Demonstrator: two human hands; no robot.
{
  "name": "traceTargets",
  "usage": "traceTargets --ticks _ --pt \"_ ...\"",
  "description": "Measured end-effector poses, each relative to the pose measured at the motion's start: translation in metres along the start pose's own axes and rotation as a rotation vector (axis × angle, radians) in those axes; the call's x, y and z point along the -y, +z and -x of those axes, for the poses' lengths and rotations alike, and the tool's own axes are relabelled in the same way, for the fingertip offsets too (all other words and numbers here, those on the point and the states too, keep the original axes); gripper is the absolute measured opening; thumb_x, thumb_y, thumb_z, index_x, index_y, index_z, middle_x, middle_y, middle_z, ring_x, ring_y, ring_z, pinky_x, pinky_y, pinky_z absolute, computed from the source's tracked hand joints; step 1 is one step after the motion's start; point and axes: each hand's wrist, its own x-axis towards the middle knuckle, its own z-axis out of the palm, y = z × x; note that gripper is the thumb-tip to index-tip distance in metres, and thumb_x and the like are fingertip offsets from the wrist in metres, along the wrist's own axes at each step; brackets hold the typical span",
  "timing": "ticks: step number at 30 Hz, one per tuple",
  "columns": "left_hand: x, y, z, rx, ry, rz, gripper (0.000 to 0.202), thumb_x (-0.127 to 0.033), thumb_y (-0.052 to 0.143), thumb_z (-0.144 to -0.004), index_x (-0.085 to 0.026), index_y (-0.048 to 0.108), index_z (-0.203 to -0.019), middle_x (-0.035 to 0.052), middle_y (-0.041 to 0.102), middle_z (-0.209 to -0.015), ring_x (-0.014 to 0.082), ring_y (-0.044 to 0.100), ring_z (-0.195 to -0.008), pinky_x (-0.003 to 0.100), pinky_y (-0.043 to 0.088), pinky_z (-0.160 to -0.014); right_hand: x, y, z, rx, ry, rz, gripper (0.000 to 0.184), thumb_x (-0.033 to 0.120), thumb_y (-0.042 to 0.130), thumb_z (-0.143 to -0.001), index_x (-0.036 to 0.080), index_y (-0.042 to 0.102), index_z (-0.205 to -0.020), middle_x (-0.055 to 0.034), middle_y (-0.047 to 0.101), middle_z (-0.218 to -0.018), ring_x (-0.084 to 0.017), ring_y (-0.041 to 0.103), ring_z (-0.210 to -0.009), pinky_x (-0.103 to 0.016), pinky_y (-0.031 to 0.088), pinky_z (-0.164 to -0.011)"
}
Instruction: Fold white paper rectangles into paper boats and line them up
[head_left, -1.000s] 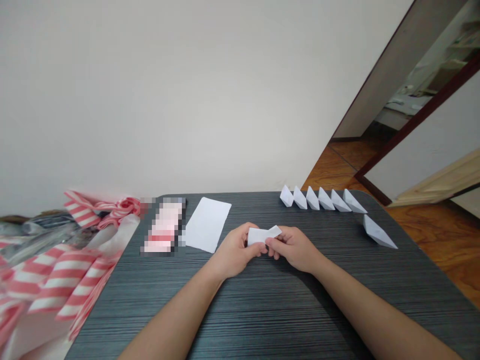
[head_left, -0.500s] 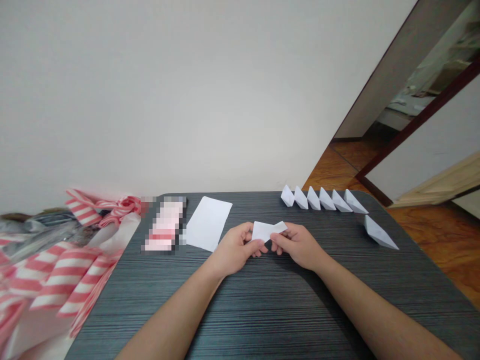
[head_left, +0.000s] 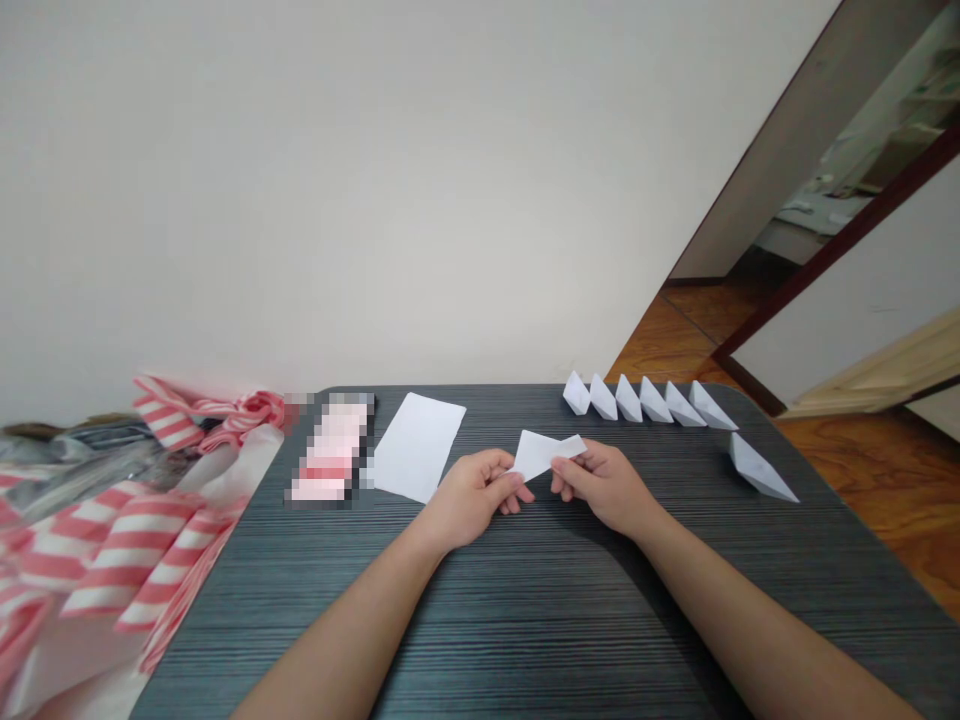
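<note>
- Folded white paper [head_left: 546, 455] is shifting up and rightward since the earlier frame, hanging between both hands above the middle of the tabletop [head_left: 570, 620].
- Right hand [head_left: 604, 487] is pinching its right tip, the grip clamped.
- Left hand [head_left: 469, 500] is curling against its left corner; whether that grip is closed on it is unclear.
- Paper boats [head_left: 649, 400] are standing along the far edge, toward the right corner.
- Flat white sheet [head_left: 416, 447] is lying near the far edge, left of the hands, beside a pixelated packet [head_left: 330, 447].
- Red-and-white striped bag [head_left: 112, 540] is spilling over the left edge.

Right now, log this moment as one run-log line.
left hand: pinching folded white paper | right hand: pinching same paper | nearby: flat white sheet, row of paper boats
</note>
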Motion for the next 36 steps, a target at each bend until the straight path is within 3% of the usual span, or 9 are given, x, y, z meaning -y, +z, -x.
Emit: traceTargets --ticks 8,18,22,28,36 --pt "0.0001 -0.0013 0.0005 -0.031 0.008 -0.003 0.022 -0.034 0.048 -0.085 -0.013 0.056 -0.083 0.0058 0.066 -0.073 0.0108 0.055 -0.058 0.025 0.045 -0.057 -0.0027 -0.0007 -0.0009 -0.024 0.034 -0.034 0.028 0.035 0.052 -0.086 0.015 0.058 -0.068 -0.0015 0.06 -0.059 -0.01 0.053 -0.049 -0.022 0.04 -0.049" --pt "0.0048 -0.0022 -0.0031 -0.097 0.034 0.123 0.03 -0.039 0.045 -0.086 -0.012 0.054 -0.095 0.0084 0.068 -0.079 0.011 0.056 -0.055 0.024 0.044 -0.054 -0.0045 -0.0003 -0.0006 -0.051 0.034 -0.087 0.028 0.034 0.053 -0.085 0.014 0.059 -0.067 -0.0004 0.058 -0.056 -0.009 0.05 -0.046 -0.02 0.037 -0.046" --pt "0.0009 -0.0004 0.0001 -0.048 0.011 0.038 0.024 -0.035 0.053 -0.082 -0.012 0.058 -0.09 0.0072 0.068 -0.081 0.0102 0.056 -0.058 0.023 0.044 -0.056 -0.0036 0.002 -0.0005 -0.019 0.02 -0.088 0.026 0.033 0.053 -0.085 0.014 0.058 -0.068 -0.0011 0.06 -0.06 -0.009 0.052 -0.049 -0.021 0.04 -0.049" --pt "-0.0021 -0.0016 0.0018 -0.009 -0.018 0.01 0.023 -0.033 0.049 -0.085 -0.011 0.058 -0.084 0.0073 0.067 -0.075 0.0106 0.057 -0.059 0.024 0.046 -0.059 -0.0039 0.0026 -0.0004 0.008 -0.001 -0.067 0.025 0.031 0.052 -0.086 0.014 0.057 -0.068 -0.0009 0.06 -0.06 -0.01 0.052 -0.049 -0.022 0.041 -0.051" --pt "0.0035 0.001 -0.001 0.016 0.033 -0.027 0.021 -0.031 0.05 -0.084 -0.013 0.057 -0.092 0.0059 0.064 -0.081 0.0096 0.055 -0.059 0.023 0.045 -0.057 -0.0043 0.0068 0.0014 0.18 0.006 -0.047 0.021 0.028 0.052 -0.086 0.014 0.058 -0.072 -0.0024 0.061 -0.066 -0.01 0.054 -0.053 -0.024 0.044 -0.053"
